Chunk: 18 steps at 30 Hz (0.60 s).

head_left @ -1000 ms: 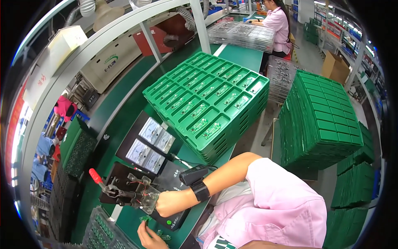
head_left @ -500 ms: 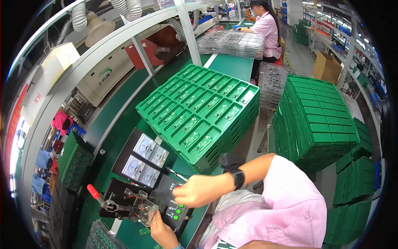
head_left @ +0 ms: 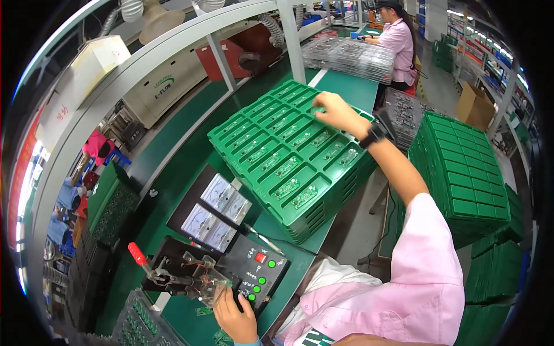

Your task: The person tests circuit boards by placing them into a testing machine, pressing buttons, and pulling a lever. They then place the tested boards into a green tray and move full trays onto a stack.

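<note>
My left hand (head_left: 236,317) lies beside the clear plate (head_left: 214,288) of a black test fixture, fingers stretched out and thumb apart. The fixture has a toggle clamp with a red handle (head_left: 137,254). My right hand (head_left: 341,115) is over the far right of a stacked green tray (head_left: 306,214), fingers curled down toward the pockets. Whatever lies between those fingertips is hidden. Small green circuit boards (head_left: 304,196) sit in many of the pockets. A control panel (head_left: 254,271) with green buttons and a red switch stands right of the fixture.
Several analog meters (head_left: 209,210) stand behind the control panel. A pen-like tool (head_left: 268,242) lies near the tray. More circuit boards (head_left: 135,323) fill a rack at lower left. Green trays (head_left: 461,173) are piled at right. A co-worker in pink (head_left: 398,43) works at the far end.
My right hand has moved from above the control panel, up and away, to the far right of the tray. My left hand stays by the fixture, its fingers now more stretched. The view has shifted slightly.
</note>
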Motion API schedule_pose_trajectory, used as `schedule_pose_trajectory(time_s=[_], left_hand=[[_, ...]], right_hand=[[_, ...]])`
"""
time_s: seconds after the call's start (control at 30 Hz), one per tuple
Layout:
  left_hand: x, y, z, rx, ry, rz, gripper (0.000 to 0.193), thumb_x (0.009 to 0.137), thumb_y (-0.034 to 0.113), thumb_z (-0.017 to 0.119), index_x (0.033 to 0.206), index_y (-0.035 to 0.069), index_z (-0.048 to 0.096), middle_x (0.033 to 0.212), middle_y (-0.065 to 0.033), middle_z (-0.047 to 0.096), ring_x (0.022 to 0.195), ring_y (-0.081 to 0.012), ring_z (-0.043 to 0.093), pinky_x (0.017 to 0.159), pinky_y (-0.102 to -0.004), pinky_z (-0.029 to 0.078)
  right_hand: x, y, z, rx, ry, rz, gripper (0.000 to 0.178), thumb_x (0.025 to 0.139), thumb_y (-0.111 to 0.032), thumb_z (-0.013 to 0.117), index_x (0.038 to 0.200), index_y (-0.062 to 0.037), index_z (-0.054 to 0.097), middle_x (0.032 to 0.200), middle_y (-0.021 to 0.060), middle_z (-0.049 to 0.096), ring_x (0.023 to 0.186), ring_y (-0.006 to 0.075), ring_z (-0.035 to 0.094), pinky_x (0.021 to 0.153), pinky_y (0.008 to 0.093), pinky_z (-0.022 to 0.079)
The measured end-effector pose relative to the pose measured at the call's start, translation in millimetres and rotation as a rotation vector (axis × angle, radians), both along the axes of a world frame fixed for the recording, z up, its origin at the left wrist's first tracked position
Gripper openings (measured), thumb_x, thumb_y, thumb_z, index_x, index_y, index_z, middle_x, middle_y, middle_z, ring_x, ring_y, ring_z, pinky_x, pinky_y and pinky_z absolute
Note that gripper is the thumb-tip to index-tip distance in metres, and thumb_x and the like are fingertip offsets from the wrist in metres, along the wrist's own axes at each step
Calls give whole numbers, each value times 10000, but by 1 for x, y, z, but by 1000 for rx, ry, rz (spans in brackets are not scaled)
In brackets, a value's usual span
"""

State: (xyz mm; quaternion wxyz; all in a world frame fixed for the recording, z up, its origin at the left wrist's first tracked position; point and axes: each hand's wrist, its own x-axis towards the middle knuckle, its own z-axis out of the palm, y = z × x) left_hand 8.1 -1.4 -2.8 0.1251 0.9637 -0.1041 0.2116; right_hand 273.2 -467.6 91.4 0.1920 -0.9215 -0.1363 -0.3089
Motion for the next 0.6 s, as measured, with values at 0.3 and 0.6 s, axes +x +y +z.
schedule_pose_trajectory(time_s=[0.3, 0.6], left_hand=[[2, -1, 0, -82, 74, -36, 466, 878, 204, 647, 1244, -63, 541, 1243, -245, 569, 1181, -391, 517, 1027, -444, 389], [1, -10, 16, 23, 133, -75, 696, 839, 339, 694, 1350, -62, 442, 1320, -244, 510, 1262, -379, 450, 1073, -455, 333]], right_hand=[[53, -19, -34, -113, 269, -177, 385, 893, -363, 596, 1078, -28, 639, 1166, 149, 598, 1128, 328, 549, 967, 539, 415], [31, -2, 6, -75, 139, -106, 353, 932, -352, 558, 1109, -57, 638, 1249, 145, 571, 1198, 313, 512, 1003, 481, 382]])
